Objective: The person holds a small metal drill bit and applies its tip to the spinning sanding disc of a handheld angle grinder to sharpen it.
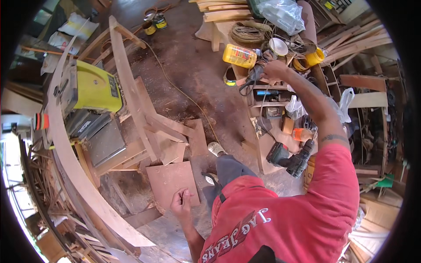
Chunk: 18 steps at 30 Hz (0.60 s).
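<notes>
My right hand reaches out over a cluttered wooden bench and closes on the rear of a dark corded power tool. A yellow plastic bottle lies just left of that tool, and a white lid and a yellow cup sit beside the hand. My left hand hangs low by my side with its fingers curled in, above a flat brown board on the floor. Whether anything small is in it is not visible. A cordless drill lies near my right elbow.
A yellow-green benchtop machine stands at the left beside a long curved plank. A wooden frame and loose offcuts lie on the dirt floor. A rope coil, a plastic bag and paint cans sit at the back; stacked timber is at the right.
</notes>
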Each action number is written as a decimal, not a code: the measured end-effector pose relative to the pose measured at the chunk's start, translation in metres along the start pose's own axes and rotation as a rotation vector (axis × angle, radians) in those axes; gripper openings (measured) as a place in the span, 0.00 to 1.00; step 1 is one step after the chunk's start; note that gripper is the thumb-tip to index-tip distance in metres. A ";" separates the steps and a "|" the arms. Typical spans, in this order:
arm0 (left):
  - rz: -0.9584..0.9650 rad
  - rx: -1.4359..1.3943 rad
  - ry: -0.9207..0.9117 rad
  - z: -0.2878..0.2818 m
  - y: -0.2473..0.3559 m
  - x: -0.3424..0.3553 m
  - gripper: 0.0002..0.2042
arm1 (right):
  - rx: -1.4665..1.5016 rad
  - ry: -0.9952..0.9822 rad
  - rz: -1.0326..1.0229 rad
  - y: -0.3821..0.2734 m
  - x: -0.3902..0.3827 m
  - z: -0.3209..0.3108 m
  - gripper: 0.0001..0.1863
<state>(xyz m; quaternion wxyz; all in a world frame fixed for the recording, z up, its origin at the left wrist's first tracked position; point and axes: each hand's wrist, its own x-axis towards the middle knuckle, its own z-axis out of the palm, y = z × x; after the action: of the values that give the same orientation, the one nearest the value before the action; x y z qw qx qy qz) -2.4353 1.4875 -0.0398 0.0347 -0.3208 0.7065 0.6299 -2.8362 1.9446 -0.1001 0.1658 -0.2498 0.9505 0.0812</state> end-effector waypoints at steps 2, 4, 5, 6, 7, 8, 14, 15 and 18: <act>-0.014 0.058 -0.061 0.002 0.001 0.015 0.10 | -0.012 -0.134 0.154 0.024 -0.024 0.005 0.20; -0.018 0.035 -0.104 0.003 0.001 0.029 0.10 | 0.120 -0.040 0.422 0.043 -0.038 0.017 0.19; -0.018 0.019 -0.159 0.005 0.002 0.035 0.10 | 0.150 0.010 0.365 0.050 -0.035 0.025 0.19; -0.014 0.024 -0.150 0.008 0.003 0.040 0.10 | 0.288 0.165 0.421 0.054 -0.030 0.034 0.19; -0.012 0.041 -0.169 0.010 0.004 0.043 0.10 | 0.418 0.317 0.515 0.055 -0.022 0.047 0.19; -0.012 0.062 -0.197 0.012 0.006 0.046 0.10 | 0.439 0.308 0.476 0.054 -0.007 0.061 0.19; -0.036 0.091 -0.215 0.021 0.022 0.049 0.10 | 0.664 0.365 0.838 0.060 0.120 0.163 0.31; -0.038 0.100 -0.198 0.021 0.023 0.047 0.10 | 0.413 0.069 0.579 0.074 0.145 0.172 0.36; -0.034 0.078 -0.126 0.018 0.021 0.040 0.11 | 0.385 0.110 0.759 0.069 0.161 0.215 0.40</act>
<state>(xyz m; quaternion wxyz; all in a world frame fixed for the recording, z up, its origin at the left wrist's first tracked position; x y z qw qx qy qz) -2.4840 1.4875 -0.0436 0.1025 -0.2907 0.7214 0.6201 -2.9436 1.9828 -0.3526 0.1167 0.1493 0.9803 -0.0560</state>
